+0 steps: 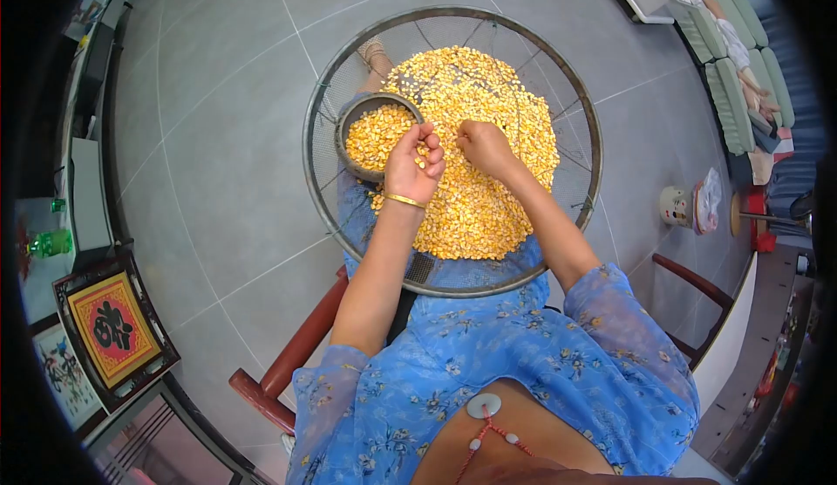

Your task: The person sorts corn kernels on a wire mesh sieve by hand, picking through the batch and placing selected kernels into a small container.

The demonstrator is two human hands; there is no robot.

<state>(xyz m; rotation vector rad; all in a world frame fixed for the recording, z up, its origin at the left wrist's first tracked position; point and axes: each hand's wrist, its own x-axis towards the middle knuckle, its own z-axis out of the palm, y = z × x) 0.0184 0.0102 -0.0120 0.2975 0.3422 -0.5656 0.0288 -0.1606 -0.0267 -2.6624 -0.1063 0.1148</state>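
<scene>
A round mesh sieve [596, 145] rests on my lap, with a wide heap of loose yellow corn kernels [479, 215] spread over its mesh. On the sieve's left side stands a small dark bowl [342, 146], also filled with corn kernels. My left hand [413, 169], a gold bangle on its wrist, is turned palm up beside the bowl's right rim. Its fingers are curled in, and a few kernels show at them. Just to the right, my right hand [486, 146] is closed above the heap, knuckles up. Whatever its fingertips pinch is hidden.
A red wooden chair arm [301, 345] is at my left. Framed pictures [113, 330] and a green bottle [51, 242] lie farther left. On the right are a white bin [673, 206], a table [732, 337] and a green sofa [728, 105] with a person's arm on it.
</scene>
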